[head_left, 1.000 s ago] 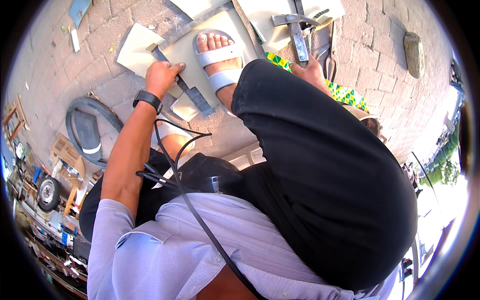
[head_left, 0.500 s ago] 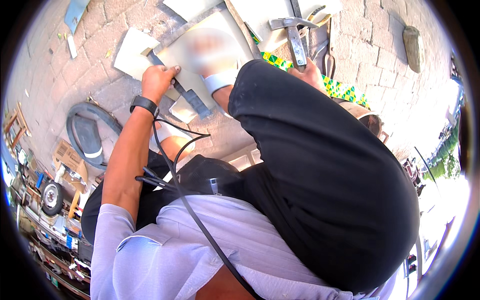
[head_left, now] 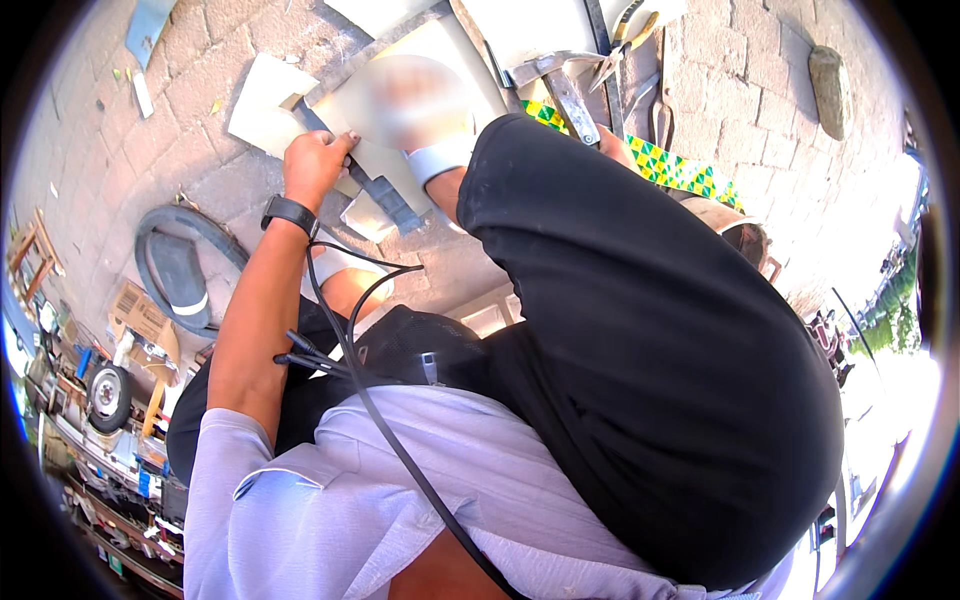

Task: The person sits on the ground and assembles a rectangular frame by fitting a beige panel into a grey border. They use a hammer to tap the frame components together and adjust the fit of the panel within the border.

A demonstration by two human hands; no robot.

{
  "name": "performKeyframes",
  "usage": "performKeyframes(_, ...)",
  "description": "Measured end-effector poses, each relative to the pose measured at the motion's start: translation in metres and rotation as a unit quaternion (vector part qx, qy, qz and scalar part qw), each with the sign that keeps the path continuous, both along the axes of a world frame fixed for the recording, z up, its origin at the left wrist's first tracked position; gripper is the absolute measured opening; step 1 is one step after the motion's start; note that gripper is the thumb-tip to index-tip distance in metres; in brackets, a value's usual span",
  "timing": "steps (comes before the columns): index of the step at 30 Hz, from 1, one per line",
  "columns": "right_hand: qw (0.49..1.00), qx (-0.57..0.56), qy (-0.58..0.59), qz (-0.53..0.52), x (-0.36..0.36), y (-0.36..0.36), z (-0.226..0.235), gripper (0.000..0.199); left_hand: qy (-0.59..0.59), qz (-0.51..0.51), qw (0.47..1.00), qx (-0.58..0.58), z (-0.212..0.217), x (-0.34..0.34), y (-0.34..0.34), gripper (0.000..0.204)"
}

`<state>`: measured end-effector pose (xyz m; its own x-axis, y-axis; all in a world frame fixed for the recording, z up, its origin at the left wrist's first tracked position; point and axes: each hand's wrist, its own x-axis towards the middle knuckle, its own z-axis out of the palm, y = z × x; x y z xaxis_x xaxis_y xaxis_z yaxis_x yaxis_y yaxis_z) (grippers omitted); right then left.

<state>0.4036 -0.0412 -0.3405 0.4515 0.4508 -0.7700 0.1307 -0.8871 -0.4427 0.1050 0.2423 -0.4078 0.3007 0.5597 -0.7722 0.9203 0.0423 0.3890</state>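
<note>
My left hand (head_left: 316, 165) pinches a dark flat strip (head_left: 378, 190) between thumb and fingers. Its wider dark end points toward me, beside a small pale block (head_left: 367, 217), and its far end reaches a white board piece (head_left: 268, 105). My sandalled foot (head_left: 440, 160) is planted on a larger pale board (head_left: 485, 95) just right of this hand. Beyond my raised knee, my right hand (head_left: 615, 150) is closed at the handle end of a hammer (head_left: 565, 95), the hammer's head pointing away from me. The knee hides most of that hand.
Pliers with yellow-black handles (head_left: 622, 50) and dark shears (head_left: 661, 115) lie past the hammer. A green-yellow patterned strip (head_left: 690, 178) runs toward a bucket (head_left: 745, 240). A stone (head_left: 828, 93) sits at far right, a black rubber ring (head_left: 148, 265) at left. Black cables (head_left: 385, 410) cross my lap.
The hammer has shifted left and tilted, its head now lower, and my right hand moved with it. My left hand and the strip have stayed nearly in place.
</note>
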Motion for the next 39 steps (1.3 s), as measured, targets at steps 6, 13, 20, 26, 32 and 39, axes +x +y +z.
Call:
performKeyframes(6,0.999,-0.029,0.002,-0.043,0.005,-0.017,-0.001,0.046,0.029,-0.088,0.994,-0.058,0.013,0.004,-0.015,0.044)
performKeyframes(13,0.997,0.059,-0.040,-0.018,-0.018,-0.034,-0.021,0.044,0.000,0.014,0.998,-0.067,0.007,-0.003,-0.027,0.038)
performKeyframes(20,0.998,-0.022,-0.007,-0.052,-0.004,-0.031,-0.023,0.046,-0.010,0.059,0.996,-0.066,0.017,-0.005,-0.035,0.037)
performKeyframes(26,0.995,0.008,0.004,-0.099,-0.004,-0.026,-0.004,0.050,-0.024,0.055,0.995,-0.076,0.003,-0.005,-0.027,0.035)
performKeyframes(32,0.999,0.025,0.031,-0.034,-0.006,-0.036,-0.025,0.046,-0.002,0.074,0.995,-0.065,0.013,-0.009,-0.036,0.035)
performKeyframes(39,0.999,0.040,-0.014,-0.023,-0.019,-0.063,-0.030,0.041,-0.011,0.049,0.997,-0.052,0.005,-0.006,-0.030,0.036)
